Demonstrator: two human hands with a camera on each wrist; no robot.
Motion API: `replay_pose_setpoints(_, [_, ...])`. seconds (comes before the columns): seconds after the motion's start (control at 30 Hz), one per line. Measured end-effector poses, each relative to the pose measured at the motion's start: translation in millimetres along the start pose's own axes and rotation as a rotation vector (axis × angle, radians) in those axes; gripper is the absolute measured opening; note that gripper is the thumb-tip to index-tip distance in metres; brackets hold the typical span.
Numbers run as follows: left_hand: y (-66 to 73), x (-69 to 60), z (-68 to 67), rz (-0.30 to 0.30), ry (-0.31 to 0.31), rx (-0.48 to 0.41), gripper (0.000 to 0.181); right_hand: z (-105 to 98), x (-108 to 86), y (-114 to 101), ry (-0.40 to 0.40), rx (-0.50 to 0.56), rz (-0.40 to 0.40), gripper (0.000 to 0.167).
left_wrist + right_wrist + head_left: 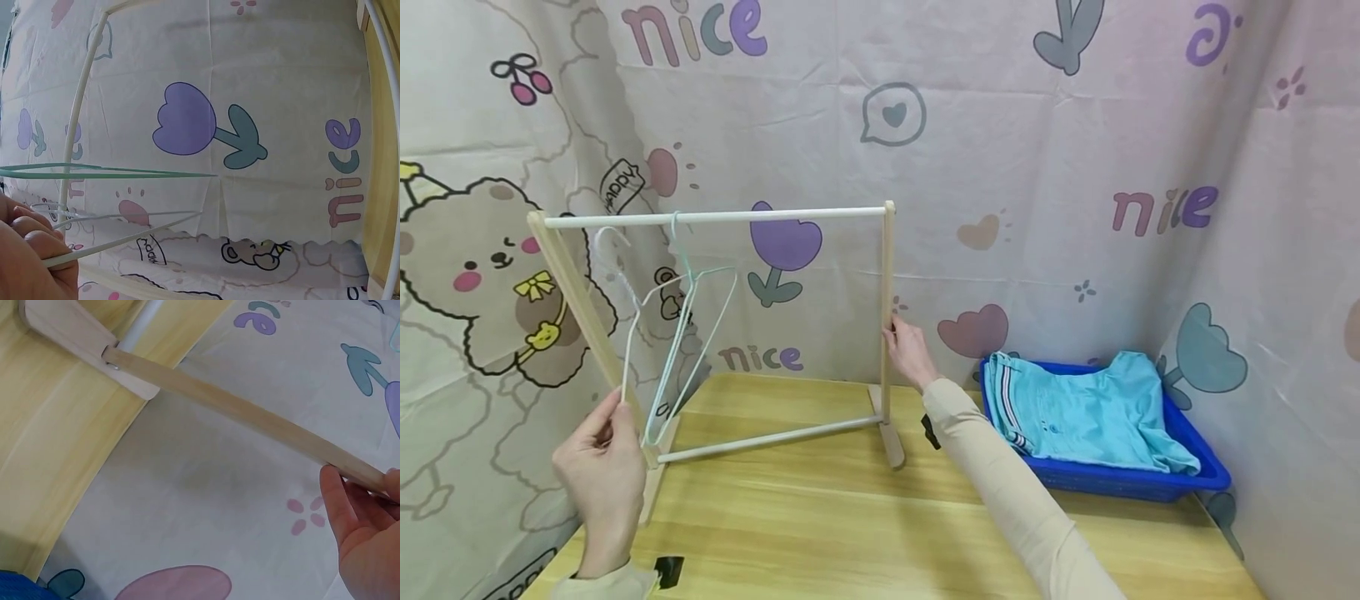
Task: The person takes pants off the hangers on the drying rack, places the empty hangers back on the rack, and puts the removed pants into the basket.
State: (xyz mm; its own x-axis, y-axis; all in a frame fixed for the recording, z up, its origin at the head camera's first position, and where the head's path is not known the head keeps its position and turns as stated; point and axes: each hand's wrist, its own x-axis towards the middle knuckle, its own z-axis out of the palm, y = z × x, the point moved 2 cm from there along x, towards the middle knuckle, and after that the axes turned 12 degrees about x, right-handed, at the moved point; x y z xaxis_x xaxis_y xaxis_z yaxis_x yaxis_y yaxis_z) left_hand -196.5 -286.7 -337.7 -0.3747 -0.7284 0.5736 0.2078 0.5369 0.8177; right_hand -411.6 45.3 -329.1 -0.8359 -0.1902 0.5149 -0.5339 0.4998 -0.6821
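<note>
A small wooden clothes rack [790, 215] with a white top rail stands on the table. My left hand [602, 467] pinches a white hanger [638, 308] by its lower corner, near the rack's left post. That hanger's hook appears just under the rail, seemingly off it. Beside it a mint-green hanger [691, 280] hangs from the rail by its hook. My right hand [912, 350] holds the rack's right post [887, 275] around mid-height, with fingers and thumb on either side of the wood [250, 419].
At the right, a blue basket [1105, 487] contains folded light-blue clothing [1075, 417]. The wood-grain table [820, 517] has black tape pieces [668, 572] on it. Printed curtains [820, 125] enclose the back and sides.
</note>
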Motion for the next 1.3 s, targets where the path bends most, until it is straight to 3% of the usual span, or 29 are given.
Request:
replay_pose_setpoints(0.3, [10.4,7.4,0.3,-0.018,-0.006,-0.036,0.026,3,-1.6,0,0.02,-0.016,-0.027,0.021])
replay_pose_setpoints(0.53, [22.6,21.6,2.6,0.016,-0.011,0.008,0.031,3,-2.2,2,0.032,0.006,0.007,0.023])
replay_pose_setpoints(0.83, [32.0,32.1,6.4,-0.024,-0.097,0.038,0.035,2,-2.7,2,0.044,-0.006,0.022,0.025])
replay_pose_setpoints(1.3, [22.4,34.4,10.3,-0.054,-0.198,0.1,0.038,3,-3.7,-1,0.055,-0.001,0.007,0.026])
